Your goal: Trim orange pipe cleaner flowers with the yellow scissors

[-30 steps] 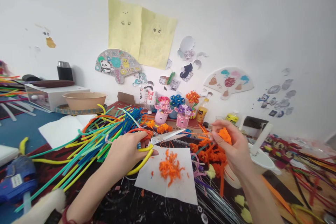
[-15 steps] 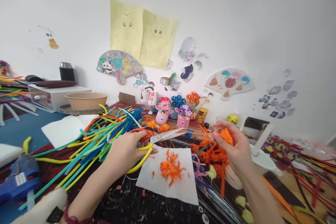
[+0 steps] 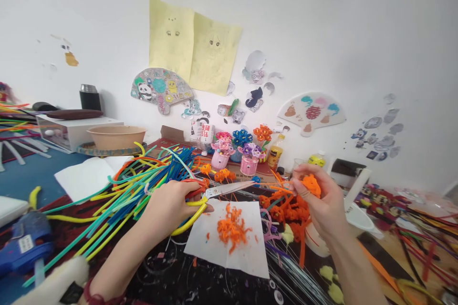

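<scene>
My left hand (image 3: 175,204) is closed around the handles of a pair of scissors (image 3: 229,188), whose blades point right and lie nearly together. The blade tips are close to a thin orange strand stretching left from my right hand (image 3: 320,194). That hand pinches an orange pipe cleaner flower (image 3: 310,185), partly hidden by the fingers. Between and below the hands, a heap of orange fuzz clippings (image 3: 232,228) lies on a white sheet of paper (image 3: 245,259). More orange pipe cleaner pieces (image 3: 286,212) are piled just left of my right wrist.
Colourful pipe cleaners (image 3: 143,200) spread across the left side. A blue glue gun (image 3: 26,243) rests at the lower left. Pink flower pots (image 3: 248,166) and a bottle (image 3: 276,151) stand along the wall. Metal wires (image 3: 296,267) lie at front right, near a white stand (image 3: 358,214).
The scissor blades have closed from slightly apart to nearly together, their tips a little further right. My right hand keeps its pinch on the orange flower, barely shifted.
</scene>
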The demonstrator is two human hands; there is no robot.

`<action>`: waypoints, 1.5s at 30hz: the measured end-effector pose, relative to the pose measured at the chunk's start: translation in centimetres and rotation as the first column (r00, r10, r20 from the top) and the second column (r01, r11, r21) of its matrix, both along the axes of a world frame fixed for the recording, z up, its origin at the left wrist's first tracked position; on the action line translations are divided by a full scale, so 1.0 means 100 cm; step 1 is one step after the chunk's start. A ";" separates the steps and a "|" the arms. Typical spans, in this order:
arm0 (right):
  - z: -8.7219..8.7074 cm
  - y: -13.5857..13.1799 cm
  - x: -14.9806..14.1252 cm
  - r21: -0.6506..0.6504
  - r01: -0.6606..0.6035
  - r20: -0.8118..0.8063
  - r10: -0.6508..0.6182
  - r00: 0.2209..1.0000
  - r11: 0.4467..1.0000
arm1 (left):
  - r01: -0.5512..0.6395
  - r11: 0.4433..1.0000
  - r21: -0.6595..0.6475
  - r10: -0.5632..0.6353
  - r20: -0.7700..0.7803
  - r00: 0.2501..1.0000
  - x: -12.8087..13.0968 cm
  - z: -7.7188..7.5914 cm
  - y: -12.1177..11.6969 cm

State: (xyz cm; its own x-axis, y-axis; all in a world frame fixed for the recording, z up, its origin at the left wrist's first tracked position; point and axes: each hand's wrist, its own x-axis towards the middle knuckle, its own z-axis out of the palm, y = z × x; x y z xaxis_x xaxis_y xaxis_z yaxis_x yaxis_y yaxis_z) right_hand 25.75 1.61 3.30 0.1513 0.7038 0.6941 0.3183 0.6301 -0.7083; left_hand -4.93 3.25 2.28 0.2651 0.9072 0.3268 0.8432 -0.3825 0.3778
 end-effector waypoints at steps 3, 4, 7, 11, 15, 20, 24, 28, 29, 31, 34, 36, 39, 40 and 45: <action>0.001 0.000 -0.001 0.003 -0.026 -0.022 0.026 0.999 1.000 | 0.016 1.000 0.007 -0.016 0.009 1.000 -0.001 -0.001 0.001; 0.001 0.000 -0.001 0.001 -0.040 -0.034 0.040 0.999 0.999 | 0.017 1.000 0.007 -0.017 0.007 1.000 -0.001 -0.002 0.002; 0.002 0.000 -0.002 -0.012 -0.073 -0.070 0.072 0.995 0.997 | 0.011 1.000 0.009 -0.011 -0.005 1.000 -0.002 -0.003 0.002; 0.004 -0.001 -0.005 -0.031 -0.082 -0.124 0.078 0.989 0.996 | -0.007 1.000 0.001 0.007 -0.023 1.000 -0.001 -0.003 0.003; 0.006 -0.003 -0.007 -0.095 -0.083 -0.186 0.064 0.980 0.992 | 0.004 0.999 -0.040 -0.005 -0.022 1.000 0.000 -0.003 0.005; 0.004 0.000 -0.009 -0.159 -0.064 -0.174 0.036 0.984 0.985 | 0.044 0.990 -0.133 -0.034 0.074 0.997 0.000 -0.004 0.005; 0.004 0.003 -0.011 -0.164 -0.058 -0.163 0.031 0.986 0.985 | 0.154 0.953 -0.261 -0.072 0.298 0.952 0.001 -0.007 0.003; 0.002 0.003 -0.018 -0.223 -0.086 -0.168 0.049 0.985 0.971 | 0.250 0.930 -0.269 -0.055 0.573 0.818 0.010 -0.012 0.005; 0.001 0.003 -0.020 -0.239 -0.099 -0.165 0.061 0.984 0.966 | 0.264 0.928 -0.262 -0.042 0.632 0.774 0.013 -0.014 0.005; 0.000 0.002 -0.025 -0.277 -0.128 -0.142 0.091 0.986 0.952 | 0.290 0.916 -0.276 0.003 0.729 0.684 0.020 -0.017 0.004; -0.004 0.002 -0.033 -0.323 -0.160 -0.096 0.136 0.986 0.933 | 0.329 0.875 -0.355 0.097 0.795 0.598 0.028 -0.018 -0.001; -0.006 0.003 -0.037 -0.333 -0.178 -0.088 0.157 0.984 0.926 | 0.374 0.843 -0.387 0.115 0.808 0.578 0.031 -0.016 -0.005; -0.010 0.004 -0.040 -0.325 -0.201 -0.090 0.182 0.979 0.924 | 0.413 0.818 -0.400 0.110 0.814 0.570 0.031 -0.013 -0.010; -0.010 0.004 -0.041 -0.322 -0.203 -0.084 0.186 0.979 0.925 | 0.420 0.815 -0.399 0.107 0.816 0.568 0.031 -0.012 -0.011; -0.009 0.001 -0.044 -0.329 -0.218 -0.089 0.200 0.976 0.919 | 0.385 0.848 -0.364 0.131 0.848 0.514 0.032 -0.013 -0.008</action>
